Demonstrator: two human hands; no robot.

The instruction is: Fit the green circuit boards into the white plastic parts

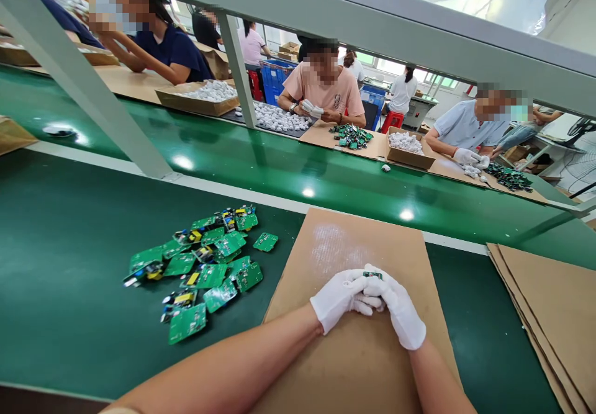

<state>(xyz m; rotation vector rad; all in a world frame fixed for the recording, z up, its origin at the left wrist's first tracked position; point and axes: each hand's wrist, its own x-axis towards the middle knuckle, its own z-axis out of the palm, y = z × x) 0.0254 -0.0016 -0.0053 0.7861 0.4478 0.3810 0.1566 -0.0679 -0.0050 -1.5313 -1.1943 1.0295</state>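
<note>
Both my hands wear white gloves and meet over a brown cardboard sheet (307, 339). My left hand (342, 296) and my right hand (393, 305) are closed together around a small green circuit board (372, 275). Only the board's upper edge shows between the fingers; the rest of it is covered by the gloves. To the left of the sheet, on the green table (69, 246), lies a loose pile of green circuit boards (212, 275) with yellow, blue and black parts. One circuit board (266, 242) sits slightly apart, toward the sheet.
More cardboard sheets (554, 315) are stacked at right. A grey frame post (93, 79) rises at left under a long beam (372, 23). Beyond a green conveyor belt (261, 172), several people sit by boxes of white pieces (406, 143) and piled boards (351, 136).
</note>
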